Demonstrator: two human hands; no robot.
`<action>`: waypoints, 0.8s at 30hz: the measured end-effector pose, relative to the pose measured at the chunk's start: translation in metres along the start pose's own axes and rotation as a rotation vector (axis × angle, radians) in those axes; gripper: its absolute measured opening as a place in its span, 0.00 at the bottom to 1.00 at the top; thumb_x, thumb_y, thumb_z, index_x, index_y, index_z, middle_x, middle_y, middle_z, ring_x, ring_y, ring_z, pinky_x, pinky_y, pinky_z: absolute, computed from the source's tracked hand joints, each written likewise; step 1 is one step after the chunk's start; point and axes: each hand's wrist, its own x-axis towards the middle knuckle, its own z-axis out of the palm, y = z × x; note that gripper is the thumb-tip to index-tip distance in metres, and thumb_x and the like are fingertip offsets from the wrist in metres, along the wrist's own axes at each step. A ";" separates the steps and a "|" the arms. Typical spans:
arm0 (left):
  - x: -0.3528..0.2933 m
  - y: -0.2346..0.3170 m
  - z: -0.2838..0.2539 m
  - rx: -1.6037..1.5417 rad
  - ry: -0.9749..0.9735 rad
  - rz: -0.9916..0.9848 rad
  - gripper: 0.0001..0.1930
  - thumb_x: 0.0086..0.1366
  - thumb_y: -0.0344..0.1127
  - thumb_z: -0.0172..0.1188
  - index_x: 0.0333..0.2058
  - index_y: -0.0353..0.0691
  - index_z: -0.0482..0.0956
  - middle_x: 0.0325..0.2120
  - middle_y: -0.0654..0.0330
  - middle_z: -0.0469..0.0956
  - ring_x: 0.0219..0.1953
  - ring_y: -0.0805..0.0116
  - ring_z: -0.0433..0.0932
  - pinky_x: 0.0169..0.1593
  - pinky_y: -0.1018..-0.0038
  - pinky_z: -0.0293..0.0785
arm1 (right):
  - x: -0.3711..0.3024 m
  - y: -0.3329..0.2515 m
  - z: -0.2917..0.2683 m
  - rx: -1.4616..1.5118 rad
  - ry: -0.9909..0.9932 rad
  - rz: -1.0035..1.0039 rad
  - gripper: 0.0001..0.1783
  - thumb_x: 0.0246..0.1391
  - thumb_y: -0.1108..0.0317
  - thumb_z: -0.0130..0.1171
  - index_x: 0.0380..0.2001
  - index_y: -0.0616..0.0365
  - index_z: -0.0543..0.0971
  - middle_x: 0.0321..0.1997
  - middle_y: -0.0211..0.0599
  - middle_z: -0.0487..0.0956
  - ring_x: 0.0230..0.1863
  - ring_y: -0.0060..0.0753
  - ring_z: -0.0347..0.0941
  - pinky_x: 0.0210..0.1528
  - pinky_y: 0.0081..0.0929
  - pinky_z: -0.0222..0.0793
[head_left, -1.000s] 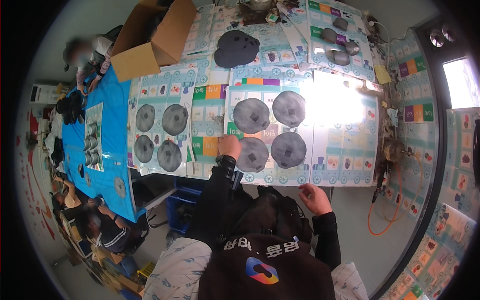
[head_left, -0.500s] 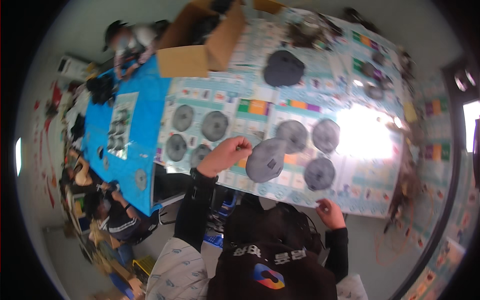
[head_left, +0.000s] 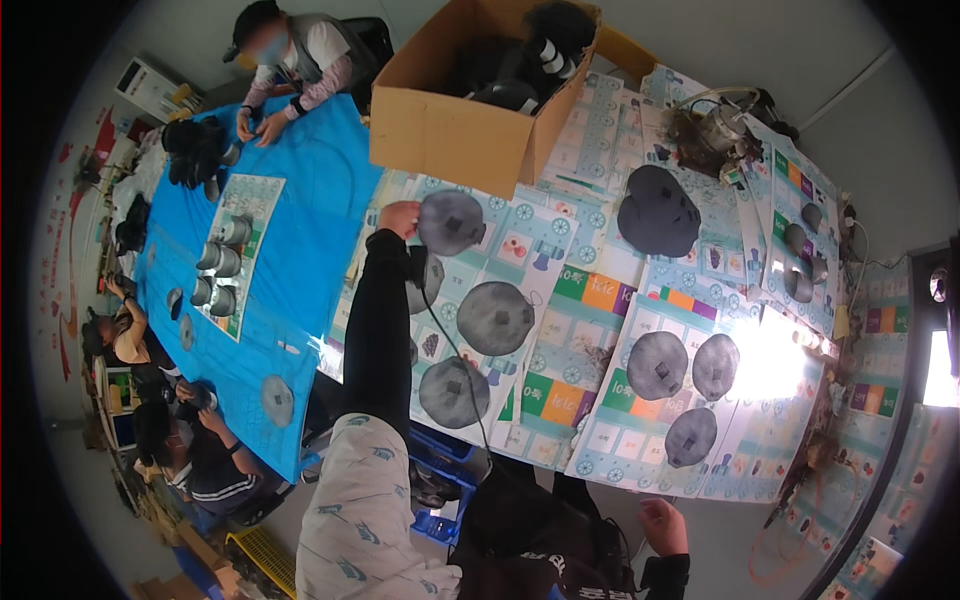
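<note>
**Grey disc (head_left: 451,223) leaves the right-hand group for the left-hand sheet (head_left: 520,245)**

At far left, a masked co-worker (head_left: 300,60) leans over a desk spread with blue sheeting (head_left: 310,240), near a dark heap (head_left: 195,155) and a printed board carrying grey cylinders (head_left: 228,262). Two more people sit along the sheeting's near side.

Toward the centre, the person's left hand (head_left: 399,218) reaches far forward, its fingers closed on the near-left rim of the grey disc, which shows a dark square patch. Half a second ago the disc hung over the middle of the desk; now it is above or on the far part of the left-hand sheet, though contact with the paper cannot be told. Four other discs show there, two partly hidden by the black sleeve (head_left: 383,330). A thin dark cord (head_left: 458,350) runs down across the same view.

Just beyond the disc, an open cardboard box (head_left: 465,140) of black items crowds the reach. Farther right lies a darker grey stack (head_left: 658,212).

On the right-hand sheet (head_left: 612,432), the move leaves three discs (head_left: 690,437) where four lay a second ago. The right hand (head_left: 662,527) hangs by the desk's near edge, fingers loosely curled, with nothing visible in its grasp. Beyond, strong glare (head_left: 775,350) washes out the neighbouring paper.
</note>
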 end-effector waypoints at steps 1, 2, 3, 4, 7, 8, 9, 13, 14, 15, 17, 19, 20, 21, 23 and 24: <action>0.011 -0.004 0.003 -0.189 0.068 -0.087 0.17 0.68 0.34 0.59 0.54 0.45 0.81 0.41 0.65 0.81 0.38 0.68 0.81 0.42 0.70 0.79 | -0.003 -0.008 0.004 -0.012 0.004 0.025 0.13 0.55 0.66 0.66 0.42 0.59 0.84 0.32 0.41 0.85 0.35 0.39 0.84 0.41 0.32 0.78; 0.019 -0.006 0.000 -0.368 0.147 -0.169 0.18 0.68 0.37 0.60 0.57 0.50 0.80 0.44 0.68 0.81 0.39 0.69 0.80 0.45 0.68 0.77 | -0.002 -0.019 0.008 -0.013 -0.006 0.000 0.13 0.54 0.67 0.67 0.42 0.59 0.84 0.32 0.39 0.85 0.35 0.37 0.84 0.40 0.32 0.78; 0.020 -0.010 -0.003 -0.369 0.140 -0.175 0.18 0.68 0.37 0.60 0.57 0.50 0.80 0.44 0.68 0.81 0.39 0.69 0.80 0.45 0.68 0.77 | -0.002 -0.027 0.012 -0.012 -0.018 -0.030 0.13 0.53 0.69 0.67 0.42 0.59 0.84 0.31 0.37 0.84 0.34 0.35 0.84 0.39 0.32 0.78; 0.017 -0.014 -0.004 -0.378 0.159 -0.168 0.18 0.70 0.39 0.58 0.58 0.51 0.80 0.44 0.69 0.81 0.40 0.69 0.79 0.44 0.68 0.76 | -0.004 -0.033 0.016 -0.012 -0.017 -0.022 0.13 0.53 0.69 0.67 0.42 0.59 0.84 0.31 0.37 0.84 0.34 0.35 0.84 0.39 0.32 0.78; 0.025 -0.014 0.051 -0.460 0.077 -0.202 0.19 0.72 0.43 0.55 0.59 0.51 0.79 0.45 0.69 0.81 0.41 0.70 0.79 0.41 0.69 0.74 | -0.011 -0.042 0.021 -0.027 0.012 0.056 0.13 0.53 0.69 0.67 0.43 0.59 0.84 0.31 0.38 0.84 0.34 0.36 0.83 0.39 0.33 0.78; 0.031 -0.021 0.079 -0.518 0.020 -0.238 0.19 0.73 0.45 0.53 0.59 0.51 0.79 0.45 0.69 0.81 0.41 0.70 0.78 0.40 0.70 0.73 | -0.015 -0.042 0.021 -0.066 0.044 0.050 0.13 0.53 0.69 0.67 0.42 0.59 0.83 0.31 0.39 0.84 0.34 0.37 0.83 0.40 0.33 0.78; 0.041 -0.041 0.075 -0.522 0.014 -0.246 0.19 0.73 0.45 0.53 0.59 0.51 0.79 0.45 0.69 0.81 0.41 0.70 0.78 0.40 0.70 0.73 | -0.015 -0.043 0.022 -0.093 0.051 0.013 0.13 0.53 0.68 0.67 0.42 0.59 0.83 0.31 0.40 0.83 0.34 0.38 0.83 0.41 0.34 0.78; 0.068 -0.053 -0.108 -0.007 0.176 0.196 0.23 0.76 0.49 0.51 0.62 0.43 0.74 0.45 0.61 0.79 0.44 0.66 0.77 0.46 0.61 0.76 | -0.001 -0.036 0.035 -0.010 0.022 -0.223 0.13 0.53 0.66 0.66 0.41 0.58 0.83 0.35 0.44 0.83 0.38 0.47 0.82 0.43 0.39 0.78; 0.058 -0.037 -0.141 0.210 0.394 0.539 0.24 0.71 0.44 0.57 0.61 0.40 0.73 0.46 0.53 0.80 0.47 0.57 0.79 0.52 0.57 0.75 | 0.001 -0.034 0.035 -0.022 0.015 -0.214 0.13 0.55 0.64 0.68 0.42 0.56 0.84 0.36 0.43 0.84 0.39 0.46 0.83 0.44 0.39 0.78; 0.070 -0.049 -0.052 0.301 0.527 0.833 0.25 0.65 0.38 0.63 0.59 0.36 0.73 0.47 0.46 0.81 0.50 0.48 0.80 0.58 0.54 0.74 | -0.007 -0.037 0.025 -0.032 0.057 -0.147 0.13 0.55 0.64 0.67 0.42 0.57 0.83 0.36 0.43 0.84 0.38 0.46 0.83 0.44 0.38 0.78; 0.017 -0.061 0.072 0.135 0.573 0.281 0.19 0.64 0.39 0.61 0.49 0.32 0.78 0.32 0.51 0.85 0.39 0.55 0.85 0.47 0.62 0.78 | -0.012 -0.028 0.016 -0.016 0.054 -0.054 0.12 0.56 0.67 0.66 0.42 0.58 0.83 0.33 0.41 0.83 0.36 0.43 0.83 0.43 0.37 0.78; -0.067 -0.043 0.121 0.330 0.410 0.443 0.16 0.68 0.39 0.60 0.49 0.35 0.80 0.40 0.50 0.85 0.44 0.51 0.84 0.49 0.60 0.78 | -0.012 -0.023 0.007 -0.003 0.017 -0.074 0.13 0.55 0.68 0.66 0.43 0.57 0.83 0.33 0.40 0.83 0.36 0.41 0.83 0.43 0.36 0.78; -0.110 -0.018 0.161 0.509 0.360 0.530 0.15 0.69 0.38 0.58 0.51 0.38 0.80 0.43 0.51 0.84 0.45 0.50 0.83 0.50 0.59 0.78 | -0.013 -0.017 0.001 -0.005 0.018 -0.091 0.13 0.55 0.67 0.66 0.44 0.57 0.83 0.32 0.39 0.83 0.36 0.41 0.83 0.43 0.36 0.78; -0.139 -0.026 0.174 0.614 0.423 0.730 0.14 0.69 0.37 0.58 0.50 0.40 0.80 0.43 0.51 0.84 0.44 0.49 0.83 0.48 0.59 0.78 | -0.011 -0.016 -0.001 0.010 -0.015 -0.155 0.13 0.55 0.67 0.66 0.44 0.57 0.83 0.32 0.39 0.83 0.36 0.41 0.83 0.44 0.36 0.78; -0.226 0.069 0.310 0.464 0.060 0.325 0.16 0.68 0.36 0.60 0.53 0.43 0.80 0.41 0.54 0.83 0.42 0.55 0.83 0.44 0.60 0.78 | -0.016 0.012 -0.018 0.010 0.063 -0.122 0.13 0.55 0.67 0.66 0.44 0.57 0.83 0.33 0.39 0.83 0.36 0.41 0.83 0.44 0.35 0.78; -0.240 0.050 0.336 0.526 0.158 0.466 0.16 0.65 0.35 0.62 0.52 0.43 0.81 0.38 0.57 0.82 0.39 0.57 0.82 0.40 0.63 0.78 | -0.014 0.017 -0.023 0.010 0.055 -0.164 0.13 0.55 0.67 0.66 0.44 0.57 0.83 0.34 0.39 0.84 0.37 0.41 0.83 0.44 0.35 0.78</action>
